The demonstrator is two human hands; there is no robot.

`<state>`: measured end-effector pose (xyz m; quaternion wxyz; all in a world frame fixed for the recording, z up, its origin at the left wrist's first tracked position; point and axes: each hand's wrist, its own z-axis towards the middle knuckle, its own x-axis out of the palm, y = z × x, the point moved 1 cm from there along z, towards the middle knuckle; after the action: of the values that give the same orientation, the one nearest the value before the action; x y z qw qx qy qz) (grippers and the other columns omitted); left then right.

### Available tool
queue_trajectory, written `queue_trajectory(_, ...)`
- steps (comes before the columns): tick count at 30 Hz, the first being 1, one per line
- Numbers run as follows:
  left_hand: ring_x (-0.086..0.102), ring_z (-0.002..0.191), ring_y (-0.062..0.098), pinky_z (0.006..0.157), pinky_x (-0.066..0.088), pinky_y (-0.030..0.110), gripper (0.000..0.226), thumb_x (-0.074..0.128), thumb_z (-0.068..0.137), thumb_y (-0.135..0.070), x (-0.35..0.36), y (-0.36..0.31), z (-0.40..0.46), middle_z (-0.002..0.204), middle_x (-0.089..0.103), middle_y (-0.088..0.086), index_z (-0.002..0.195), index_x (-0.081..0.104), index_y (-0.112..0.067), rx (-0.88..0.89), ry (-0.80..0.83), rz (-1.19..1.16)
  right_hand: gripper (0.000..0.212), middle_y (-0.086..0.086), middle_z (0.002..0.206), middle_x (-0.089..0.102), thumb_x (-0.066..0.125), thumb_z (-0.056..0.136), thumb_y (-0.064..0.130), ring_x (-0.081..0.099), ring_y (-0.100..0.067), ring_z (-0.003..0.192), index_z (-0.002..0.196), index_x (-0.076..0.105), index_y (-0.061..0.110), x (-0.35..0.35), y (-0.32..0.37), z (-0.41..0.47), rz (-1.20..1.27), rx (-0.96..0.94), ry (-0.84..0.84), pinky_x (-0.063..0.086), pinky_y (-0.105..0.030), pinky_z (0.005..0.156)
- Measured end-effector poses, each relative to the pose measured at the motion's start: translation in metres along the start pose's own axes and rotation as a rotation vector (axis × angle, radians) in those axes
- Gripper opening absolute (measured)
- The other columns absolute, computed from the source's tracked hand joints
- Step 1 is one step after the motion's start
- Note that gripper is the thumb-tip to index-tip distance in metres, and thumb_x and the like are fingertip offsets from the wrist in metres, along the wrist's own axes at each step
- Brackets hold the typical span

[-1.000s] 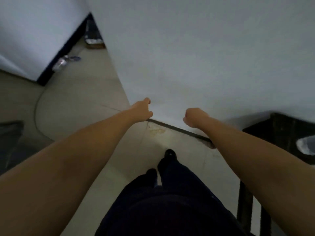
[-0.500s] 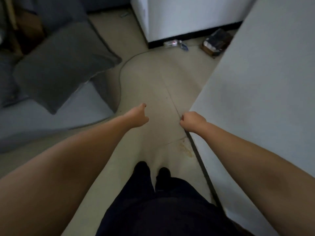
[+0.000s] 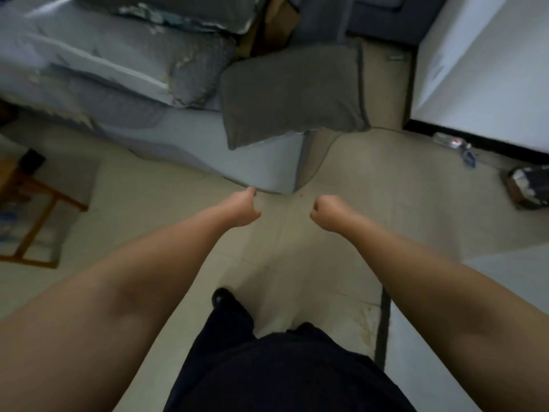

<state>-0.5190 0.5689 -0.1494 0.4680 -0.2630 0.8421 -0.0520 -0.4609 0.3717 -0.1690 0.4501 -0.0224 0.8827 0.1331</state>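
**Both Fists Empty, Short of the Sofa Corner**

Head view. Both bare forearms extend forward over the pale floor (image 3: 371, 188). The left hand (image 3: 240, 208) has its fingers curled into a fist and holds nothing. The right hand (image 3: 328, 211) is likewise clenched and empty. The two fists sit level with each other, a short gap between them.

The grey cushion (image 3: 292, 93) is the nearest loose item. It rests on the near corner of the sofa (image 3: 208, 144) and overhangs that corner. It lies straight ahead of the hands and beyond them, touching neither. Its long axis runs left to right, across the line of the arms. The cushion sits roughly midway ahead of both fists. The left hand is judged slightly nearer the sofa, since its knuckles line up with the sofa's lower edge.

Relative to the sofa:
- A white cabinet (image 3: 481, 69) stands to the right.
- A clear bottle (image 3: 448, 141) lies at the cabinet's foot.
- A dark box (image 3: 528, 185) lies further right.
- A wooden frame (image 3: 38, 221) stands to the left.

No brand, label or writing is legible.
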Motion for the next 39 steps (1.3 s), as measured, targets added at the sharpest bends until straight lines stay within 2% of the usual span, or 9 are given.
queue_trajectory(7,0.046,0.13,0.032,0.102,0.039,0.034,0.055,0.052,0.094,-0.027,-0.062,0.118,0.015,0.143,0.045,0.017,0.143,0.036,-0.009,-0.105,-0.034,-0.038,0.019,-0.01,0.089,0.055,0.044,0.092,0.024,0.053,-0.027,0.08,0.084,0.055,0.01,0.003,0.131,0.049,-0.125,-0.091,0.016,0.038,-0.027,0.067)
queue_trajectory(11,0.046,0.131,0.03,0.103,0.038,0.032,0.052,0.052,0.094,-0.027,-0.106,0.187,0.02,0.143,0.046,0.016,0.141,0.04,-0.007,-0.139,-0.071,-0.062,0.025,-0.012,0.103,0.06,0.043,0.093,0.023,0.054,-0.028,0.084,0.101,0.061,0.008,0.004,0.21,0.071,-0.141,-0.138,0.027,0.041,-0.029,0.069)
queue_trajectory(17,0.046,0.13,0.03,0.102,0.038,0.03,0.049,0.053,0.094,-0.024,-0.139,0.268,0.017,0.142,0.047,0.017,0.138,0.043,-0.005,-0.224,-0.13,-0.174,0.03,-0.016,0.108,0.063,0.042,0.093,0.022,0.053,-0.029,0.083,0.106,0.063,0.004,0.002,0.308,0.091,-0.228,-0.239,0.039,0.041,-0.029,0.07)
queue_trajectory(20,0.046,0.13,0.03,0.102,0.038,0.03,0.048,0.052,0.094,-0.022,-0.143,0.308,0.01,0.142,0.047,0.018,0.137,0.044,-0.004,-0.281,-0.154,-0.271,0.031,-0.014,0.109,0.064,0.043,0.092,0.021,0.061,-0.032,0.094,0.107,0.065,0.005,0.0,0.357,0.104,-0.273,-0.302,0.068,0.048,-0.031,0.077)
queue_trajectory(24,0.047,0.128,0.031,0.103,0.039,0.034,0.048,0.052,0.094,-0.026,-0.151,0.372,-0.008,0.141,0.048,0.016,0.137,0.044,-0.006,-0.409,-0.184,-0.361,0.034,-0.009,0.117,0.062,0.039,0.095,0.014,0.059,-0.031,0.107,0.113,0.067,0.006,0.016,0.438,0.12,-0.378,-0.412,0.179,0.052,-0.037,0.087)
queue_trajectory(27,0.048,0.126,0.031,0.101,0.04,0.035,0.046,0.051,0.095,-0.027,-0.166,0.427,-0.021,0.14,0.048,0.016,0.136,0.045,-0.006,-0.509,-0.218,-0.423,0.033,-0.01,0.114,0.065,0.042,0.091,0.02,0.061,-0.031,0.101,0.109,0.067,0.007,0.034,0.511,0.138,-0.458,-0.557,0.172,0.052,-0.034,0.082)
queue_trajectory(35,0.056,0.113,0.027,0.09,0.046,0.035,0.04,0.048,0.096,-0.032,-0.23,0.568,-0.041,0.13,0.055,0.01,0.13,0.048,-0.01,-0.679,-0.259,-0.522,0.035,-0.013,0.117,0.064,0.041,0.096,0.024,0.061,-0.031,0.105,0.112,0.067,0.005,0.07,0.708,0.173,-0.612,-0.802,0.197,0.047,-0.03,0.08)
queue_trajectory(39,0.057,0.111,0.026,0.091,0.047,0.035,0.037,0.05,0.095,-0.033,-0.26,0.634,-0.063,0.127,0.058,0.008,0.127,0.051,-0.013,-0.758,-0.358,-0.63,0.034,-0.013,0.115,0.063,0.039,0.098,0.025,0.06,-0.03,0.104,0.111,0.064,0.006,0.09,0.809,0.17,-0.696,-0.929,0.242,0.044,-0.031,0.078)
